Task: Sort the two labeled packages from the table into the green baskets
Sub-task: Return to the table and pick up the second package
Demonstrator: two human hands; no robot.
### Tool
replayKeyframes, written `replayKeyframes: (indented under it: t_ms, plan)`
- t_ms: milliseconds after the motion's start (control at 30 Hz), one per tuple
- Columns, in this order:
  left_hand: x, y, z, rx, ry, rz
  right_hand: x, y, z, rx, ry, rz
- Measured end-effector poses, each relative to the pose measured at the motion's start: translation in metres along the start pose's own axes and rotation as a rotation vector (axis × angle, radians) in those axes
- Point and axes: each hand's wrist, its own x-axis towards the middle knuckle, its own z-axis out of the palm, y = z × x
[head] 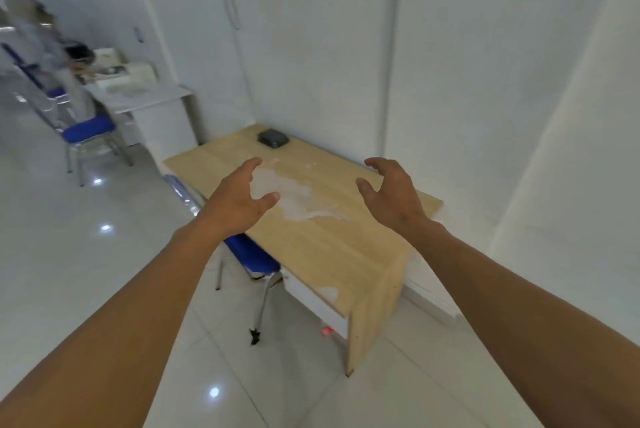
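Both arms reach out over a light wooden table [332,247] set against the white wall. My left hand [239,199] hovers above the table's left edge with its fingers spread and nothing in it. My right hand [391,192] hangs over the table's right side, fingers curled apart and empty. A small dark grey package [272,138] lies at the table's far corner, beyond both hands. A pale worn patch [294,195] marks the tabletop between the hands. No green basket appears in this view.
A blue chair [252,254] is tucked under the table's left side. Another blue chair [88,131] and a white desk [145,95] with clutter stand at the far left, where a person sits. The floor is glossy white tile.
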Motion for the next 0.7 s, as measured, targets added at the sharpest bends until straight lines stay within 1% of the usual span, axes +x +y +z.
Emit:
replayKeyframes:
  t_ms: [167, 333, 567, 700]
  plan:
    - [0.042, -0.075, -0.072, 0.056, 0.074, -0.068, 0.061, -0.056, 0.099, 0.043, -0.095, -0.085]
    - [0.105, -0.129, -0.126, 0.072, 0.123, -0.106, 0.131, -0.097, 0.182, 0.075, -0.160, -0.120]
    - [0.191, -0.204, -0.169, 0.030, 0.137, -0.134, 0.214, -0.126, 0.282, 0.073, -0.221, -0.107]
    - [0.245, -0.256, -0.180, 0.039, 0.106, -0.134, 0.257, -0.133, 0.334, 0.063, -0.216, -0.064]
